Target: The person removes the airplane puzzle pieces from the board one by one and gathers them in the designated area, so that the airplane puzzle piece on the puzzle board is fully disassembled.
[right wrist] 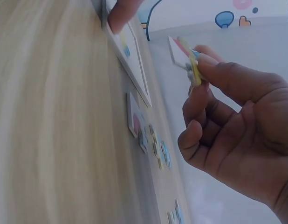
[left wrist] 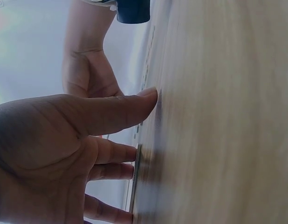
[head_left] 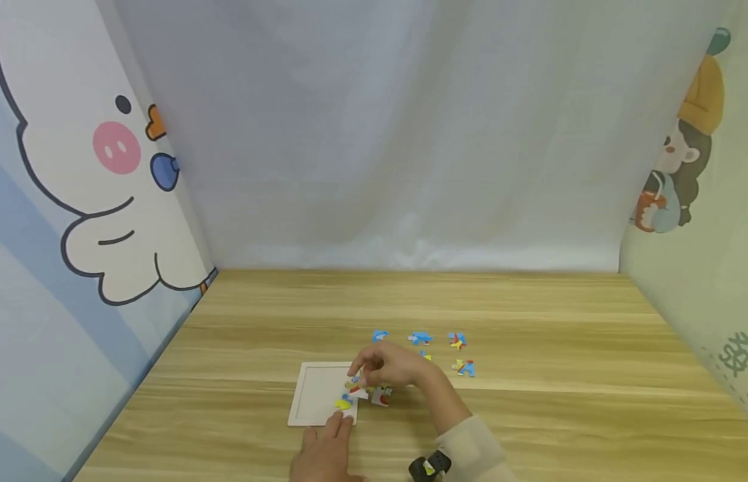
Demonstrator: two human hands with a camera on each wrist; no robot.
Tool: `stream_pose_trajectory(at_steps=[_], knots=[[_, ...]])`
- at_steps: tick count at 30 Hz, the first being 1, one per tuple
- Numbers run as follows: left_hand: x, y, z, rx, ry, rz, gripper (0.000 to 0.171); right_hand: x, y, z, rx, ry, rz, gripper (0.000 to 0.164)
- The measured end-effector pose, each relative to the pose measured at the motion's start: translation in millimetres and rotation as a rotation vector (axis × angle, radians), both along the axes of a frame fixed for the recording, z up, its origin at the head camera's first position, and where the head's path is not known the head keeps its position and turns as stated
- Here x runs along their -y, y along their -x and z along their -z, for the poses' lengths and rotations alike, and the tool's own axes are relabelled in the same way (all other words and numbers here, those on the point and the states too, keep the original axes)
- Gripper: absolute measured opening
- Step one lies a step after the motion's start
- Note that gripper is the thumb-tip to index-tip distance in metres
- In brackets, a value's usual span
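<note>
A puzzle piece with white, red and yellow parts is pinched between the thumb and forefinger of my right hand. The hand holds it raised over the right side of a white puzzle tray. Inside the tray, near its lower right corner, lies a yellow and blue piece. My left hand rests its extended fingertips on the tray's near edge, thumb apart, as the left wrist view shows. Just right of the tray, on the table, is a white and red piece, below the right hand.
Several loose puzzle pieces lie farther back on the wooden table, among them a blue one, a red and blue one and another. A grey curtain hangs behind, with printed cloths at both sides.
</note>
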State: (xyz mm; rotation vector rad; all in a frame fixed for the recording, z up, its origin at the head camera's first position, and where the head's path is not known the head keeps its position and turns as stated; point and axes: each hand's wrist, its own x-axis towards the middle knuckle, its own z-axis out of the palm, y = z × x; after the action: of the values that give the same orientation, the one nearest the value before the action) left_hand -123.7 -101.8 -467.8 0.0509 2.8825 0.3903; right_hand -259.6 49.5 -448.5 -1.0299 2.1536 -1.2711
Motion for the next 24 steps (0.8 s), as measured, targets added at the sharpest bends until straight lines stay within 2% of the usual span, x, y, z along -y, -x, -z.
stream_pose_trajectory(at_steps=[9,17,24], knots=[[0.4,4.7,4.9,-0.001,-0.013,-0.019,0.083,-21.8,1.9,4.6,-0.029,-0.001,0.037,0.018],[2.3,3.9,0.0,-0.03,-0.057,0.045,0.085,-39.6,-0.3,4.0,-0.028,0.006,0.068,0.017],[3.0,5.8,0.3,-0.011,-0.063,0.048,0.083,-54.0,-3.7,7.2,-0.037,-0.027,0.1,0.015]])
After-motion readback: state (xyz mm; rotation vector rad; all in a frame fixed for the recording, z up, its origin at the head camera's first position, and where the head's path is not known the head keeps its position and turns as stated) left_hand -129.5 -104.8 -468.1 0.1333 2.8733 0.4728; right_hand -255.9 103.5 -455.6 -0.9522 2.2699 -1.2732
